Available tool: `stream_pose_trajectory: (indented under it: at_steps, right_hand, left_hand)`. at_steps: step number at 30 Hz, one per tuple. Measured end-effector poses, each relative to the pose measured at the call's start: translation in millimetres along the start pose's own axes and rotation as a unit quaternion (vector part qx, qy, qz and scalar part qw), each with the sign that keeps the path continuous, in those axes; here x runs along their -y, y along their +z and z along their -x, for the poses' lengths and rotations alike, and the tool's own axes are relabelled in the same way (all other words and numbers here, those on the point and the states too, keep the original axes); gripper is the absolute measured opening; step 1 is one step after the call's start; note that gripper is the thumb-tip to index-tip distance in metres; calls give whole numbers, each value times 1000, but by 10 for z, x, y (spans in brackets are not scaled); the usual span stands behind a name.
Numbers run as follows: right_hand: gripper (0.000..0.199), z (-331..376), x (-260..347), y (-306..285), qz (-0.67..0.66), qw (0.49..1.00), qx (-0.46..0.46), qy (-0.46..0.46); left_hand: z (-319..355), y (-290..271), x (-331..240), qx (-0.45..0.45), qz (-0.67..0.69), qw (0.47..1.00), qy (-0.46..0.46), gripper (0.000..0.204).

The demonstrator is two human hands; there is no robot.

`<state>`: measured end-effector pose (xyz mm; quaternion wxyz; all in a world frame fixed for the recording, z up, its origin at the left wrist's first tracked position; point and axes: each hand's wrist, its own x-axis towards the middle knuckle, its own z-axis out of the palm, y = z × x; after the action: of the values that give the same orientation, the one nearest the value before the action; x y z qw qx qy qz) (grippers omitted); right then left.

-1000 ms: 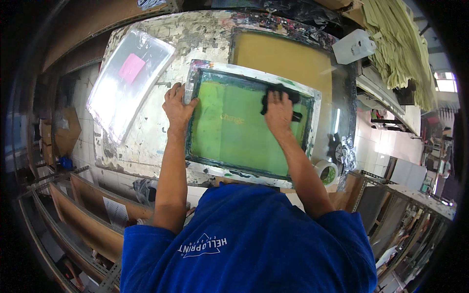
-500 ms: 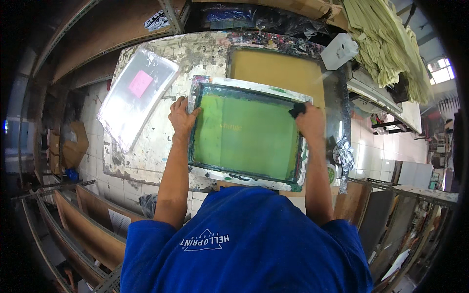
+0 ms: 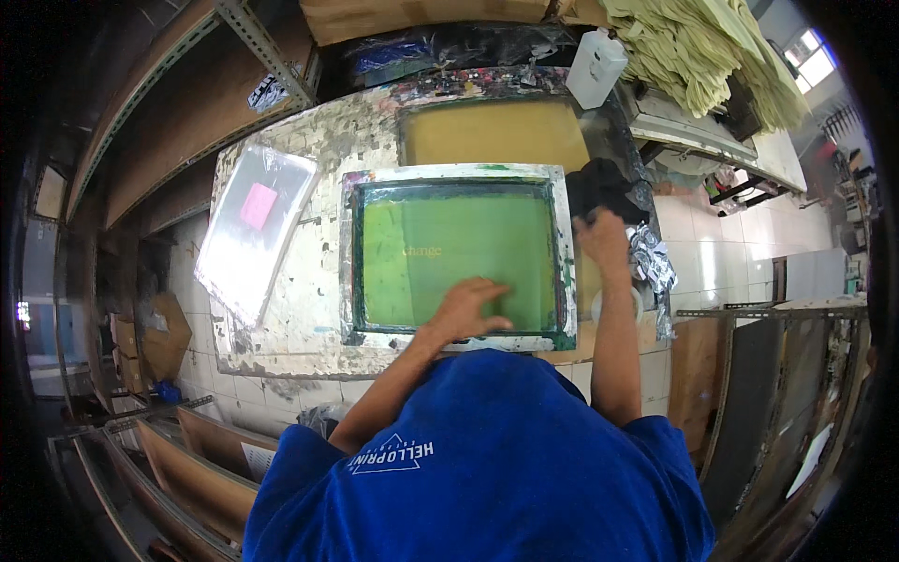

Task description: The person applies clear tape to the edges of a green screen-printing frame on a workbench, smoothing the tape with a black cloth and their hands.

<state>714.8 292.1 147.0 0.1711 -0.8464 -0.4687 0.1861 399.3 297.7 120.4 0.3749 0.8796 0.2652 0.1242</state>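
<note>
When judging by visible fingers, mark left hand (image 3: 473, 310) as loosely spread, nothing seen in grip, low over near right part of green mesh (image 3: 468, 220); cannot tell if touching. Mark right hand (image 3: 604, 242) as partly curled at near edge of black cloth (image 3: 604, 190), just right of screen frame (image 3: 347, 253); cannot tell if pinching or only resting there. Place screen frame flat on worktable (image 3: 318, 281), near side close to blue shirt (image 3: 478, 450). Tag worktable top as whitish, scuffed, blotched dark, crusted with multicolored paint along far edge. Put yellow-brown screen (image 3: 496, 133) just beyond screen frame. Put clear plastic package (image 3: 234, 267) at left, pink square (image 3: 258, 206) on top, well apart from both hands. Add white jug (image 3: 596, 70) at far right corner, crumpled silvery wrap (image 3: 653, 258) near right hand, pale roll (image 3: 637, 302) partly hidden by forearm. Add yellow-green fabric pile (image 3: 688, 47) right of jug, dark plastic (image 3: 459, 49) behind worktable. For room, list metal-and-wood shelving (image 3: 178, 140) upper left, brown cardboard (image 3: 167, 342) below, upright boards (image 3: 698, 375) racked at right, pale tiled floor (image 3: 707, 262) with glare, bright window (image 3: 813, 61) upper right. Skip far-right clutter: too small to name.
</note>
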Motion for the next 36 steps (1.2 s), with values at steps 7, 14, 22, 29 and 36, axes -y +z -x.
stream_pose_trajectory:
  at_steps: [7, 14, 22, 29, 36]
  right_hand:
    - [63, 254, 15, 525, 33, 999, -16, 6]
    - [65, 429, 1032, -666, -172, 979, 48, -98]
    - [69, 809, 2305, -796, -526, 700, 302, -378]
    - [77, 897, 2181, 25, -201, 838, 284, -420]
    - [77, 716, 1173, 1020, 46, 939, 210, -270]
  left_hand:
    - [-375, 192, -399, 78, 30, 996, 12, 113]
    - [-266, -668, -1279, -47, 106, 993, -30, 129]
    - [507, -2372, -1845, -274, 304, 910, -62, 110]
    - [1766, -3412, -1362, -455, 188, 862, -124, 83]
    - [3134, -3762, -750, -505, 332, 796, -46, 76]
